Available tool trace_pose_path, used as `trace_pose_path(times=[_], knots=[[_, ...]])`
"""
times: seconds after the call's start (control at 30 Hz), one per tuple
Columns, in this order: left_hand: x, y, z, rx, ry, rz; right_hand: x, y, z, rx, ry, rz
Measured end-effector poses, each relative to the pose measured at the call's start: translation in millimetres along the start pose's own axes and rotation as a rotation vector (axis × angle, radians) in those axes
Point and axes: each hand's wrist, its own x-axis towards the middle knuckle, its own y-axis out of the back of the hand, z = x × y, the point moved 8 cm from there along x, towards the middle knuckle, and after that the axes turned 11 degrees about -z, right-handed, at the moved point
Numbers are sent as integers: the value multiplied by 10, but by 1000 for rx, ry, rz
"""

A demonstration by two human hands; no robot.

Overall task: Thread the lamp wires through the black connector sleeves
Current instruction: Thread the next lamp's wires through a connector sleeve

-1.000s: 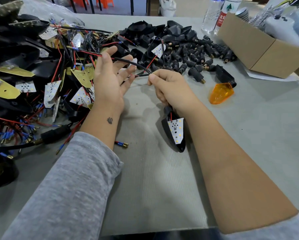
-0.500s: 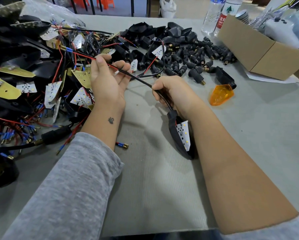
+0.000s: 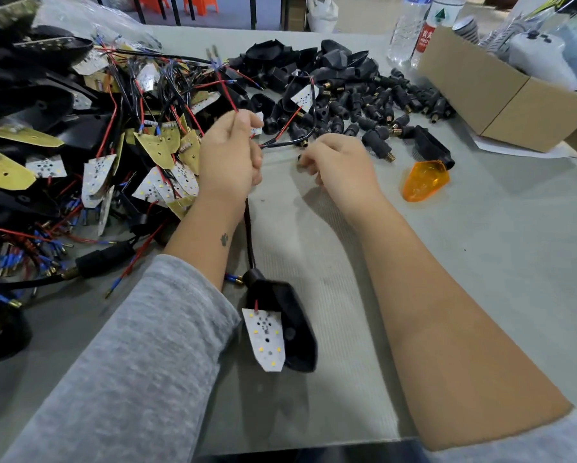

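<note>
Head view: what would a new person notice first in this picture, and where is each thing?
First, the two hands at the centre: the left hand pinches red wires and the right hand is curled beside it. Below them lies a black lamp housing with a white LED board. An orange lens glows at the right, and a tangled pile of boards and wires fills the left.

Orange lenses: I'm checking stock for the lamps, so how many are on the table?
1. The orange lens lies right of the right hand; others may hide under the piles.
</note>
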Motion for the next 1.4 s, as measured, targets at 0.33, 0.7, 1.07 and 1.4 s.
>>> trace_pose_path(times=[0.33, 0.7, 1.07, 1.4], knots=[[11, -195, -167, 311, 134, -135, -54, 541, 156, -636, -224, 290], [-90, -274, -101, 298, 118, -150, -50, 486, 203, -760, -260, 251], [-110, -290, -64, 235, 63, -173, -37, 135, -6, 158, 62, 192], [-101, -270, -78, 255, 63, -141, -43, -7, -97, 418, 119, 25]])
